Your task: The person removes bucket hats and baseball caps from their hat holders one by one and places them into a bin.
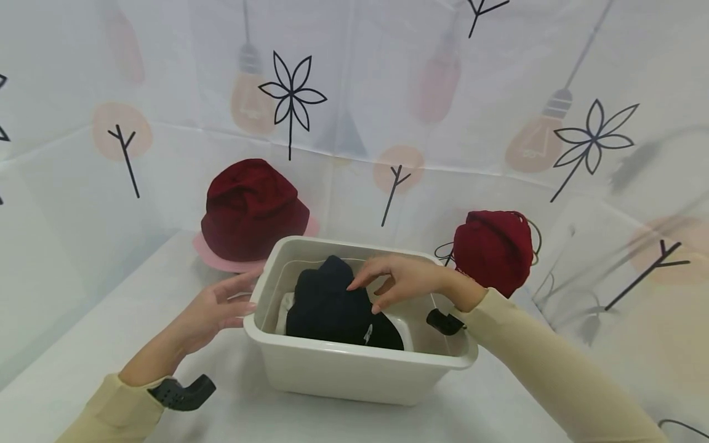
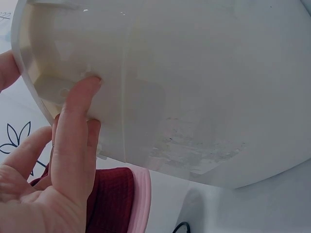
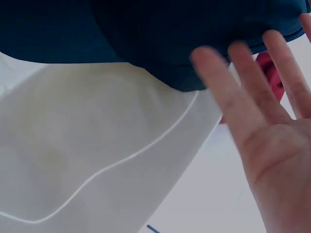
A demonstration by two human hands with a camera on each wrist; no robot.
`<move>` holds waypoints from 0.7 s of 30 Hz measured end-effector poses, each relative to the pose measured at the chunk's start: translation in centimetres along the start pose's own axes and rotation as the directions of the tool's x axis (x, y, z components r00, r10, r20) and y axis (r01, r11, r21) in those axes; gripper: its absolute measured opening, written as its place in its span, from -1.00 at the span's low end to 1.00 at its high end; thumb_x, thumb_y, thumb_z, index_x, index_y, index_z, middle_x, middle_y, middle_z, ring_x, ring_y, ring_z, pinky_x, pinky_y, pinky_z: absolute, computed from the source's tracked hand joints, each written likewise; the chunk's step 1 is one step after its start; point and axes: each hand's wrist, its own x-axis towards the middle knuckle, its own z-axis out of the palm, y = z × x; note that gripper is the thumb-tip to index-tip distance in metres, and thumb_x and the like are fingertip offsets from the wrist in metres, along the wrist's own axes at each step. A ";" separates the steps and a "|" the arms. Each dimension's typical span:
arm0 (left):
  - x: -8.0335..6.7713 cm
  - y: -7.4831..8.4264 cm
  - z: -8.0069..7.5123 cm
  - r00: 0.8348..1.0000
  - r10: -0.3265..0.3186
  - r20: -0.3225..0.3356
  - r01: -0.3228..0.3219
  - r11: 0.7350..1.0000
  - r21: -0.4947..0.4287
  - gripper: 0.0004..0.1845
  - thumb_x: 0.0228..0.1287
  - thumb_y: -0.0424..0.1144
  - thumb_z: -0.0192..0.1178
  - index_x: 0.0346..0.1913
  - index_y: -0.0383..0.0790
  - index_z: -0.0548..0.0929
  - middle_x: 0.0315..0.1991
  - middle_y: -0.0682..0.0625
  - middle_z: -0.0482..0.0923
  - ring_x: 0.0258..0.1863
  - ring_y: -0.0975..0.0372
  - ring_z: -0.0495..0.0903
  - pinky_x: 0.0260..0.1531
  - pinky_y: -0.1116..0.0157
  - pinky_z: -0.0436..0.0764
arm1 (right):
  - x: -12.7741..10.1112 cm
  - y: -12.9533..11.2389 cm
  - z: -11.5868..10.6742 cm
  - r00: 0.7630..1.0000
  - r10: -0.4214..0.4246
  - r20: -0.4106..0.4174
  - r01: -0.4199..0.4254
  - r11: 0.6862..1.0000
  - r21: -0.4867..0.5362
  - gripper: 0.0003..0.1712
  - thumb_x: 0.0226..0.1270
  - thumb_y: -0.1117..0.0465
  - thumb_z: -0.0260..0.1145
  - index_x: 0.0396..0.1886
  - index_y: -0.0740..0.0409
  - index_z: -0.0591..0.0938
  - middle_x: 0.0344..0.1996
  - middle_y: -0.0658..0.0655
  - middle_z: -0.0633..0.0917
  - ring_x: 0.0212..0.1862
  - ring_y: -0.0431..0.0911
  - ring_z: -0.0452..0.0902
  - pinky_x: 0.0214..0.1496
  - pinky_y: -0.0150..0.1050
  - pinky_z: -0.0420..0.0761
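Observation:
In the head view, a white plastic bin [image 1: 343,363] stands on the table, with a dark navy cap [image 1: 327,301] inside. A black brim with a small white mark shows at the cap's lower right. My left hand [image 1: 207,307] holds the bin's left rim; in the left wrist view its fingers [image 2: 73,121] lie against the outer wall under the rim. Over the bin, my right hand [image 1: 404,280] hovers beside the cap with loosely bent fingers. In the right wrist view, spread fingers [image 3: 228,97] are near the cap's edge [image 3: 165,63]; contact cannot be told.
Behind the bin at left, a dark red hat [image 1: 249,209] rests on a pink brim [image 1: 221,261]. A second dark red hat [image 1: 493,249] with a thin cord is at the back right. A patterned curtain [image 1: 354,111] hangs behind the white table [image 1: 221,394].

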 end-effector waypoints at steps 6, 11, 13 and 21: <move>-0.1 0.1 0.0 1.000 0.003 0.004 -0.003 1.000 -0.004 -0.26 0.18 -0.27 0.25 0.41 -0.15 0.20 0.30 -0.23 0.23 0.17 -0.07 0.37 -0.07 -0.01 0.50 | 1.2 -0.2 1.0 0.996 0.030 0.086 -0.017 0.990 -0.140 -0.24 0.09 0.21 0.43 0.32 -0.01 0.38 0.30 0.04 0.28 0.30 -0.10 0.13 0.14 -0.01 0.40; 0.0 0.0 0.0 1.000 0.000 0.002 0.000 1.000 -0.009 -0.26 0.17 -0.27 0.26 0.41 -0.17 0.19 0.30 -0.24 0.22 0.17 -0.06 0.38 -0.08 0.00 0.51 | 2.9 -0.1 1.9 0.991 0.013 0.134 0.026 0.958 -0.287 -0.15 0.09 0.22 0.43 0.39 -0.03 0.28 0.36 0.09 0.21 0.36 -0.10 0.04 0.26 -0.08 0.26; 0.0 0.1 0.0 1.000 0.002 0.003 -0.002 1.000 -0.009 -0.25 0.18 -0.28 0.26 0.41 -0.20 0.18 0.30 -0.26 0.22 0.16 -0.06 0.38 -0.08 0.01 0.51 | 3.5 -0.2 2.2 0.989 0.019 0.146 0.032 0.941 -0.337 -0.13 0.09 0.21 0.44 0.40 -0.03 0.26 0.37 0.09 0.20 0.37 -0.11 0.03 0.29 -0.12 0.22; 0.2 -0.1 0.1 1.000 -0.020 -0.010 0.020 1.000 -0.001 -0.24 0.15 -0.26 0.28 0.40 -0.15 0.20 0.30 -0.21 0.23 0.17 -0.08 0.36 -0.07 0.01 0.51 | 6.1 0.0 3.4 0.978 0.121 0.169 -0.042 0.911 -0.411 -0.14 0.06 0.24 0.45 0.38 -0.07 0.30 0.37 0.04 0.23 0.39 -0.11 0.02 0.30 -0.19 0.19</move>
